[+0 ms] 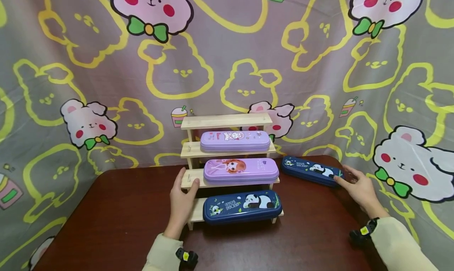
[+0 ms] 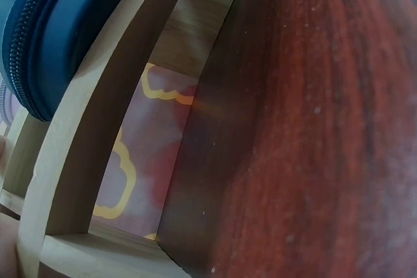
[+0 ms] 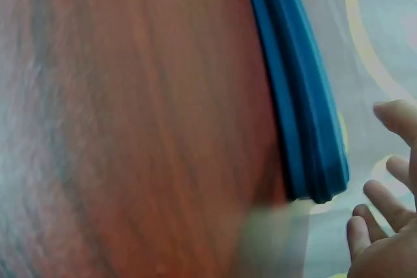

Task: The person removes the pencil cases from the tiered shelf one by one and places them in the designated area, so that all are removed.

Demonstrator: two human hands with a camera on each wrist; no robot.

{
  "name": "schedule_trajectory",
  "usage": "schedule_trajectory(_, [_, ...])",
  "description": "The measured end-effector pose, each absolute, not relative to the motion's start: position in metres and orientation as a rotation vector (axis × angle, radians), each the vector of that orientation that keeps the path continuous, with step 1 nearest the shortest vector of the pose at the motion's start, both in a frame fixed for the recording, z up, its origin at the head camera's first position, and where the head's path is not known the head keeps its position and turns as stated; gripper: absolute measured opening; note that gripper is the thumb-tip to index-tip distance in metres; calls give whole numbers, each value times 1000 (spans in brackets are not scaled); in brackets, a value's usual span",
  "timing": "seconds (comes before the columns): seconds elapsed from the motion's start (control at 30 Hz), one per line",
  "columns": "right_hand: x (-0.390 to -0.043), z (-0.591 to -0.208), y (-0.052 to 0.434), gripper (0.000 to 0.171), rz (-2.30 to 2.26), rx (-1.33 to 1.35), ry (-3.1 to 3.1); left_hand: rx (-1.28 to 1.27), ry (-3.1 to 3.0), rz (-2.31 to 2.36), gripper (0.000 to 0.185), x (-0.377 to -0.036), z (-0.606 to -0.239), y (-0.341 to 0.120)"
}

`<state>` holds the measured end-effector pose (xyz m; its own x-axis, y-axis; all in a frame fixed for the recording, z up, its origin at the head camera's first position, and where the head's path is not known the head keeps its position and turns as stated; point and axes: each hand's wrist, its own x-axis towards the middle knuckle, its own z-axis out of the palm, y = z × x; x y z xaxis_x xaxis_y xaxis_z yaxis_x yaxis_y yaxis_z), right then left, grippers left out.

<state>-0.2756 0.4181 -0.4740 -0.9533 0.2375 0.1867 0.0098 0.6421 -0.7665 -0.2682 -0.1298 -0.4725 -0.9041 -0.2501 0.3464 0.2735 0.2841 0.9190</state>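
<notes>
3 cases (image 1: 241, 171) sit on the rack (image 1: 227, 122) at lower center, apparently leaving 1 navy case (image 1: 307, 171) on the bench (image 1: 124, 208) at mid-right, beside the right hand (image 1: 362, 189), fingers spread, while the left hand (image 1: 182, 200), fingers also wide, touches the rack.

Blue zippered case (image 2: 62, 43), one: sat at upper left on a pale wooden rack (image 2: 65, 115), dark zip along its side. Lilac item (image 2: 8, 105), one: a sliver at the left edge, kind unclear. Left hand (image 2: 8, 249): little showed, at lower left beside the rack. Yellow-lined cloth (image 2: 148, 135): appeared through the rack. Red-brown tabletop (image 2: 313, 135), grained: filled the right.
</notes>
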Motion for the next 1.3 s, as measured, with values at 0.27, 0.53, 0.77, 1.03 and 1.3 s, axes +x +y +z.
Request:
schedule_trajectory(0.27, [-273, -454, 394, 67, 1202, -142, -2470, -20, -2140, -1669, 67, -268, -472, -130])
schedule_trajectory(0.53, [-284, -441, 365, 51, 1223, 68, -2373, -21, -2140, -1662, 67, -269, -472, -129])
schedule_trajectory(0.77, [-297, -430, 339, 47, 1333, 252, -2318, -14, -2132, -1667, 68, -268, -474, -128])
schedule_trajectory(1.03, [-305, -415, 311, 47, 1396, 397, -2297, -15, -2139, -1667, 67, -267, -473, -128])
schedule_trajectory(1.3, [-311, -403, 288, 50, 1410, 407, -2337, -14, -2147, -1672, 68, -267, -473, -128])
